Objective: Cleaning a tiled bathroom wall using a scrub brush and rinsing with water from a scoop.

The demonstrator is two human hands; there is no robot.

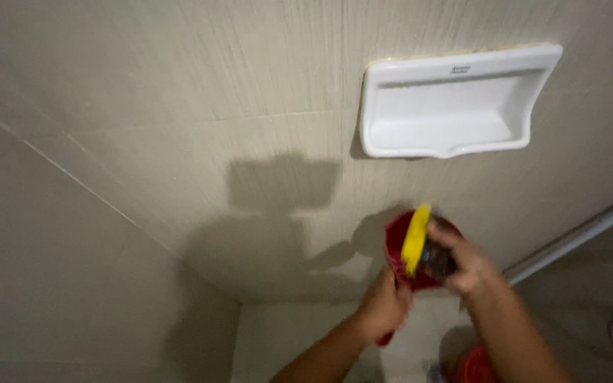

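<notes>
Left hand: I see my left hand (383, 306) closed around the handle of a red scoop (404, 250), gripping it low, with the red bowl of the scoop rising just above the knuckles.
Right hand: my right hand (462, 262) is curled around a yellow scrubber (416, 238), fingers wrapped on its dark back; the yellow face stands on edge inside the scoop's mouth.
Scoop: it sits between my 2 hands, touching both, tilted toward the wall.
Soap dish: a white wall-mounted soap dish (455, 106) is up and to the right, well above my right hand.
Wall: beige tiles (143, 106) carry my shadow left of the left hand.
Below: 1 red round object (475, 365) under my right forearm, blurred; I cannot tell what it is.
</notes>
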